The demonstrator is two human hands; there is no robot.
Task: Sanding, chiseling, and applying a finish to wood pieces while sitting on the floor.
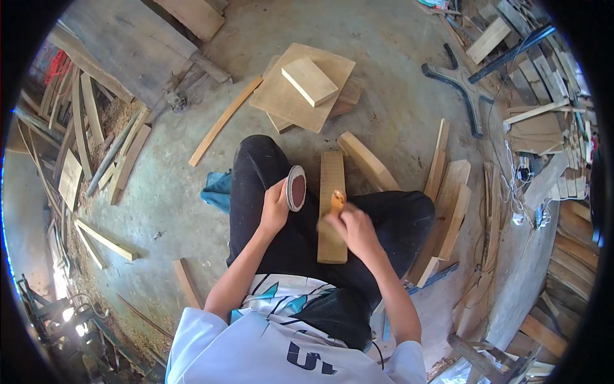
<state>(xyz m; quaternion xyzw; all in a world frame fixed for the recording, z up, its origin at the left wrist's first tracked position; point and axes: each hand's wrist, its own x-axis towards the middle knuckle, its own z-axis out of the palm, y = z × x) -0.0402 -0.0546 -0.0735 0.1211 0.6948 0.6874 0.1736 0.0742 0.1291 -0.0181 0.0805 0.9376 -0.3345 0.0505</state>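
Note:
My left hand [275, 206] is closed round a shallow round tin [297, 190] with a pale rim and reddish-brown inside, tilted on edge above my left thigh. A long, flat wooden board [332, 246] lies between my crossed legs, running away from me. Over its middle is my right hand [353, 225], slightly blurred, with its fingers closed on a small orange-brown tool [338, 201] shaped like a spatula. The tool's lower end is smeared by motion, so I cannot tell whether it touches the board.
Ahead, a square wooden panel [268, 96] carries a wooden block [309, 81]. Wood pieces [448, 198] lie by my right knee, and a blue cloth [217, 191] by my left. A black metal stand base [469, 96] is at far right. Stacked offcuts [77, 134] line the left side.

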